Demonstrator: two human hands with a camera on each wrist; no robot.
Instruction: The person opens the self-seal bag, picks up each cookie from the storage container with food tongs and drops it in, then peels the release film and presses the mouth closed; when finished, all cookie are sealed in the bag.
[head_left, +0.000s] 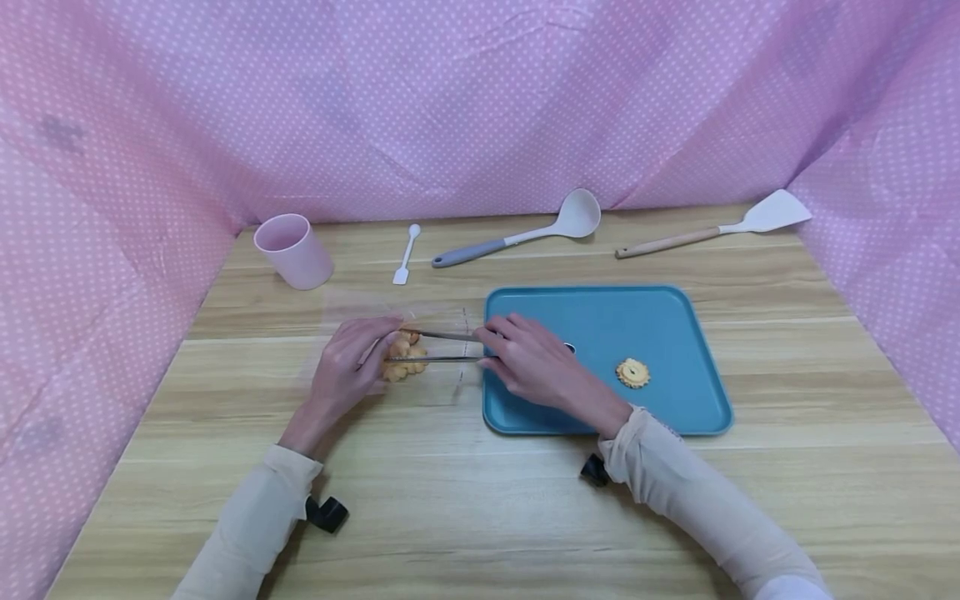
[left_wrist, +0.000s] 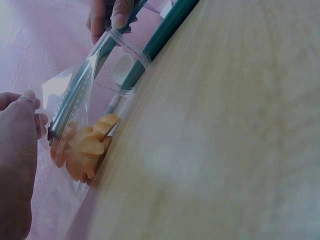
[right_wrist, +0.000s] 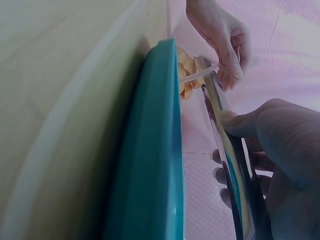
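Observation:
My right hand (head_left: 542,367) grips a pair of metal tongs (head_left: 450,359) between thumb and fingers, over the left side of the blue tray (head_left: 708,354). The tongs' two arms reach left into a clear plastic bag (left_wrist: 56,92). Inside the bag lie several golden, flower-shaped cookies (head_left: 406,367), close to the tong tips. The left hand (head_left: 347,367) pinches the bag beside the cookies, thumb against fingers. One round cookie with a scalloped edge (head_left: 633,373) lies on the tray, right of the right wrist. Fingers partly cover the tong tips in the head view.
Along the back of the wooden table stand a pink cup (head_left: 303,257), a small white spatula-spoon (head_left: 407,257), a white ladle with a grey handle (head_left: 577,215) and a white spatula with a wooden handle (head_left: 772,212). Pink dotted cloth (head_left: 480,108) hangs behind and at both sides.

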